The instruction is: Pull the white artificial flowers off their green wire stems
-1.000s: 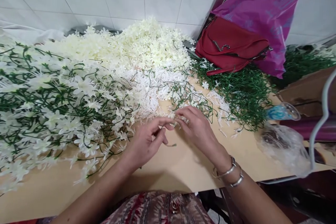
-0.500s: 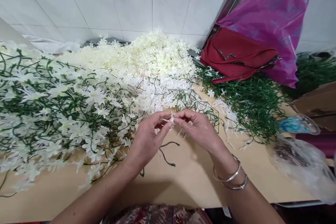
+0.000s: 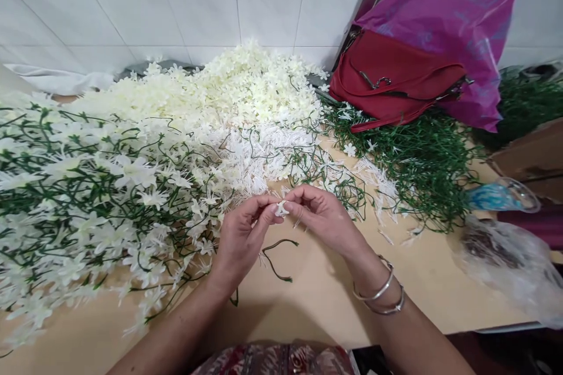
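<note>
Between my fingertips is a small white artificial flower (image 3: pixel 282 208), partly hidden by them. My left hand (image 3: pixel 246 228) pinches it from the left, and my right hand (image 3: pixel 323 217) pinches it from the other side. Just below them on the table lies a loose green stem (image 3: pixel 281 258). Behind my hands spreads a heap of white stamens (image 3: pixel 264 155) with green stems tangled among them. A large pile of white flowers on green stems (image 3: pixel 127 199) covers the left side, close to my left forearm.
Cream flower heads (image 3: pixel 246 88) are heaped against the tiled wall (image 3: pixel 202 0). At the back right, a red handbag (image 3: pixel 391 76) rests by green stems (image 3: pixel 417 170), with a purple plastic bag (image 3: pixel 466 17) behind it. A clear plastic bag (image 3: pixel 510 263) and a blue-patterned cup (image 3: pixel 497 196) stand right.
Both hands have shifted slightly left and down in view, still pinching the flower, whose petals now show more clearly between the fingertips. The camera view has moved a little as well.
</note>
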`<control>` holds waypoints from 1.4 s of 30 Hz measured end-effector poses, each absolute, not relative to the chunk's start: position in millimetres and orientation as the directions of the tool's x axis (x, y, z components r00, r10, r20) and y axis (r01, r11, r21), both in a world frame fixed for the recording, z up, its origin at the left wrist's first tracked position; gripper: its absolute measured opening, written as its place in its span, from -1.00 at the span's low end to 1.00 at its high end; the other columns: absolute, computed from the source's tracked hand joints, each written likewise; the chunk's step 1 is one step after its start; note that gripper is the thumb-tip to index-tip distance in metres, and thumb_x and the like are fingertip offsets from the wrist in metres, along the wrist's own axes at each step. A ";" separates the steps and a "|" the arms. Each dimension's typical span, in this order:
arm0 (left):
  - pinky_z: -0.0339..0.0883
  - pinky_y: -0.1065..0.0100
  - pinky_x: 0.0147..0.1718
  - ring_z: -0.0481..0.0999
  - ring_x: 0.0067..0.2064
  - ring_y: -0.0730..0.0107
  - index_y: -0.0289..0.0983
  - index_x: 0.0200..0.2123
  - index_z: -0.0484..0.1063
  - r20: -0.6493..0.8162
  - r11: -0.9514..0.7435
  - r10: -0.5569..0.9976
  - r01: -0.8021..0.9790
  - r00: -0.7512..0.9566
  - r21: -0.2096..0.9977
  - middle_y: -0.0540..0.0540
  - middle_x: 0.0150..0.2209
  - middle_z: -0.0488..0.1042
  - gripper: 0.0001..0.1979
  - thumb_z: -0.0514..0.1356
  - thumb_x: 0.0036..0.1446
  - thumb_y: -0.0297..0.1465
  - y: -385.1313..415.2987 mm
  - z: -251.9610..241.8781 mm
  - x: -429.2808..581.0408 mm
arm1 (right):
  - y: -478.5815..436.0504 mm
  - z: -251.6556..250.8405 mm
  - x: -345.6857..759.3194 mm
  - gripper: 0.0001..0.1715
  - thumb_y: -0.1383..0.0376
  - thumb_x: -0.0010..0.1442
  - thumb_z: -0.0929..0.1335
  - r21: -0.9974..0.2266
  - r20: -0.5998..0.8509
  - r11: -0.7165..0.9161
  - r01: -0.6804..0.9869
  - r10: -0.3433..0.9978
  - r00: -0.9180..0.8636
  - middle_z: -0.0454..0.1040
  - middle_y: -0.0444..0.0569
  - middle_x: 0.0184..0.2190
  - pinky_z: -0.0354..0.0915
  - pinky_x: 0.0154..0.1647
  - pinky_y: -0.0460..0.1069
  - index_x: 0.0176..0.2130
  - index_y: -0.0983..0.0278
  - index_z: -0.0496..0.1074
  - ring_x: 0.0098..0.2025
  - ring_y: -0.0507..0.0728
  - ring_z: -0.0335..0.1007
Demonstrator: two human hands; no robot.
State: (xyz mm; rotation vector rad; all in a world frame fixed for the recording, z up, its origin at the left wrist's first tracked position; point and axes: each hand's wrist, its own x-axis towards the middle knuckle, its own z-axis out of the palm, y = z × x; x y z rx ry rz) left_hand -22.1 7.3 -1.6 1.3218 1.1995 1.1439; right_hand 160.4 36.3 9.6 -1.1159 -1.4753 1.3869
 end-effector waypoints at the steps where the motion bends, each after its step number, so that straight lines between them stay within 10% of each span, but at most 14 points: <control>1: 0.57 0.34 -0.19 0.67 -0.27 0.33 -0.26 -0.13 0.59 0.010 -0.013 0.996 0.028 0.087 1.000 -0.08 -0.25 0.66 -0.77 0.26 0.35 -0.22 7.9 -0.5 -22.0 | 37.3 9.5 161.8 -0.72 0.07 0.24 0.48 -0.999 -0.031 -0.019 0.043 0.948 -0.316 0.49 -0.14 -0.42 0.33 -0.28 0.00 -0.29 0.23 0.52 -0.36 0.05 0.36; 8: 0.54 0.33 -0.12 0.63 -0.24 0.40 -0.26 -0.05 0.53 -0.040 0.046 0.998 -0.138 0.048 0.989 -0.08 -0.23 0.62 -0.75 0.24 0.38 -0.21 8.0 7.4 -24.3 | 38.3 7.2 163.0 -0.65 0.00 0.22 0.51 -0.981 -0.143 -0.181 -0.072 0.921 -0.363 0.50 -0.16 -0.42 0.28 -0.27 -0.01 -0.27 0.23 0.53 -0.36 0.04 0.39; 17: 0.46 0.32 -0.14 0.57 -0.23 0.36 -0.25 -0.14 0.57 0.022 -0.025 0.996 0.025 0.084 0.999 -0.08 -0.24 0.61 -0.82 0.36 0.26 -0.28 5.2 1.9 -23.1 | 32.0 12.9 157.6 -0.76 0.12 0.25 0.47 -0.998 -0.004 0.015 0.064 0.956 -0.294 0.43 -0.17 -0.44 0.26 -0.30 -0.01 -0.32 0.23 0.52 -0.39 0.04 0.28; 25: 0.51 0.38 -0.17 0.60 -0.28 0.41 -0.24 -0.12 0.55 -0.046 0.091 0.986 -0.283 0.161 0.955 -0.02 -0.31 0.62 -0.74 0.42 0.20 -0.25 12.1 1.2 -25.7 | 34.7 16.5 166.5 -0.69 0.06 0.32 0.43 -0.994 -0.023 0.021 0.112 0.925 -0.379 0.41 -0.16 -0.44 0.26 -0.33 -0.02 -0.33 0.23 0.47 -0.38 0.04 0.28; 35: 0.48 0.34 -0.13 0.61 -0.24 0.40 -0.22 0.03 0.44 0.067 -0.055 0.985 -0.083 0.157 0.995 -0.06 -0.23 0.62 -0.77 0.29 0.35 -0.33 4.9 -1.0 -28.1 | 31.4 14.4 164.4 -0.68 0.02 0.27 0.48 -0.999 -0.040 -0.033 0.023 0.904 -0.425 0.52 -0.09 -0.32 0.39 -0.17 0.04 -0.14 0.18 0.49 -0.26 0.10 0.43; 42: 0.49 0.38 -0.21 0.62 -0.26 0.42 -0.23 -0.06 0.46 0.114 -0.113 0.991 -0.023 0.063 0.993 -0.05 -0.23 0.58 -0.80 0.28 0.36 -0.25 2.8 4.7 -27.9 | 31.2 15.0 164.0 -0.87 0.22 0.22 0.52 -0.934 0.294 0.323 0.155 0.938 -0.182 0.49 -0.06 -0.26 0.40 -0.06 0.12 -0.36 0.16 0.56 -0.15 0.16 0.46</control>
